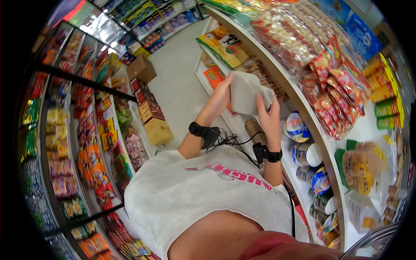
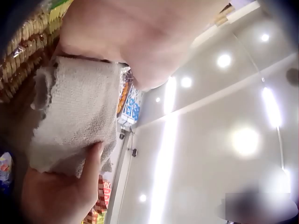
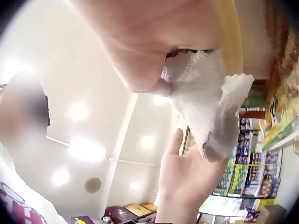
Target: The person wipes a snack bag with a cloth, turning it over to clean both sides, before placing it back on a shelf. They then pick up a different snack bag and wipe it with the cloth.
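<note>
A pale grey cloth (image 1: 249, 93), folded into a pad with ragged edges, is held up between both hands in front of the white shirt. My right hand (image 1: 269, 117) grips its near right side, the thumb lying over the fabric and the fingers mostly behind it. Along the opposite edge is my left hand (image 1: 220, 100). In the right wrist view the left palm (image 3: 194, 179) lies flat against the cloth (image 3: 205, 102), its thumb standing straight and apart, its fingers hidden behind the fabric. The left wrist view shows the right thumb (image 2: 93, 163) pressed on the knitted surface.
Right of the hands runs a shelf unit with bagged snacks (image 1: 338, 86) on top and cans (image 1: 303, 154) below. Racks of packets (image 1: 91, 160) line the left. Cartons (image 1: 156, 123) stand on the floor (image 1: 177, 65). Black cables (image 1: 232, 141) hang between the wrists.
</note>
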`<action>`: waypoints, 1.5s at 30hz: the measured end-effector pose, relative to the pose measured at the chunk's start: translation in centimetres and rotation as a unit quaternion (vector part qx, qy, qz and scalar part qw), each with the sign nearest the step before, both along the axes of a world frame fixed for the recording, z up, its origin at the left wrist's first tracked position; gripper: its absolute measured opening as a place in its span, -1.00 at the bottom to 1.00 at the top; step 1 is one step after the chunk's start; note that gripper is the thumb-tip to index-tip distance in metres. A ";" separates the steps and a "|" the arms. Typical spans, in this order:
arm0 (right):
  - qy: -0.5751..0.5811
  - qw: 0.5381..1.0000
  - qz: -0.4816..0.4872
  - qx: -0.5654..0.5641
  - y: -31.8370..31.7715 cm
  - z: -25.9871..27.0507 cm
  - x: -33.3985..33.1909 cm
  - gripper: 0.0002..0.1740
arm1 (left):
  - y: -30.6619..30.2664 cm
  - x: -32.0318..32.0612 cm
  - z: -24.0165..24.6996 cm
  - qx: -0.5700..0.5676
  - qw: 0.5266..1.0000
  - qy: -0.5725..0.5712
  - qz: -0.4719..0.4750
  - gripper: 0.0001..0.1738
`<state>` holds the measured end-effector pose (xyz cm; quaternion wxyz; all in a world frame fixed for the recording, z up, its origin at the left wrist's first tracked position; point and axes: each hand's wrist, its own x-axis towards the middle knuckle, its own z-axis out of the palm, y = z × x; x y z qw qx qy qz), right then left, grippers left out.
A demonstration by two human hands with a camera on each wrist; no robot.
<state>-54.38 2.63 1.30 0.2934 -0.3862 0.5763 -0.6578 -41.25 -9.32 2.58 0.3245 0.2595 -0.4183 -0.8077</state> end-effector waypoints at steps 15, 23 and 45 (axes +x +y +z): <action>0.150 0.969 0.180 -0.082 -10.7 -0.5 16.5 -0.60 | -1.5 22.8 -3.2 -0.121 0.966 -0.179 0.143 -0.45; -0.016 0.886 0.450 0.107 -15.6 -0.5 31.7 -0.58 | -0.5 39.3 -1.5 -0.117 0.911 -0.249 0.307 -0.53; 0.078 0.561 0.818 0.096 -20.7 -0.4 61.4 -0.46 | 9.6 58.9 -4.5 -0.052 0.656 -0.222 0.720 -0.75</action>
